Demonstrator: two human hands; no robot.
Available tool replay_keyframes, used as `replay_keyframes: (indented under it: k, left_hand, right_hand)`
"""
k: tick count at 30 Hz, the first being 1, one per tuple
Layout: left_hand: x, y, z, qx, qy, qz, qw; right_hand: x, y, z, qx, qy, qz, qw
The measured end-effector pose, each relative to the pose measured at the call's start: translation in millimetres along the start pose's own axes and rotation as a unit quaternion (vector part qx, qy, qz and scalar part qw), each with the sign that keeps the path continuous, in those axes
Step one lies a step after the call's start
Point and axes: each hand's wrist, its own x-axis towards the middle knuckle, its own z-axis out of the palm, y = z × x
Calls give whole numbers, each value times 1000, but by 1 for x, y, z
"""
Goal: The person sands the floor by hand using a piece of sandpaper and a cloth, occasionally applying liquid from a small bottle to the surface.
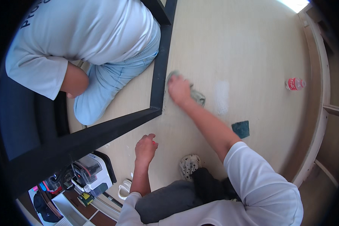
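My right hand [179,89] presses a grey-green cloth [198,97] against the pale wooden surface, close beside the black frame bar [161,71]. The cloth shows on both sides of my fingers. Nearer to me, my left hand [145,147] is curled, and a small bit of red shows at its fingers. What it holds is mostly hidden. To the right of the cloth a whitish patch [222,98] marks the surface. A dark green scouring pad [240,129] lies flat next to my right forearm.
A clear bottle with a red label [295,84] lies at the right by a wooden edge [315,90]. Another person [101,49] sits beyond the black frame. At lower left are a white-and-black machine [94,171], a white shoe [124,189] and a divided shelf [73,209].
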Motion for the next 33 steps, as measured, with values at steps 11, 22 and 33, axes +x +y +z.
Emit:
replay_keyframes:
  k: [11, 22, 33]
  left_hand:
    - [2, -17, 16, 17, -1, -22, 1000]
    - [17, -27, 12, 30, 10, -15, 999]
    - [38, -53, 45, 4, 177, -61, 982]
  right_hand:
    - [-4, 12, -7, 86, 42, -14, 995]
    - [-68, -16, 16, 113, -172, -206, 957]
    - [-44, -2, 19, 107, -57, -158, 980]
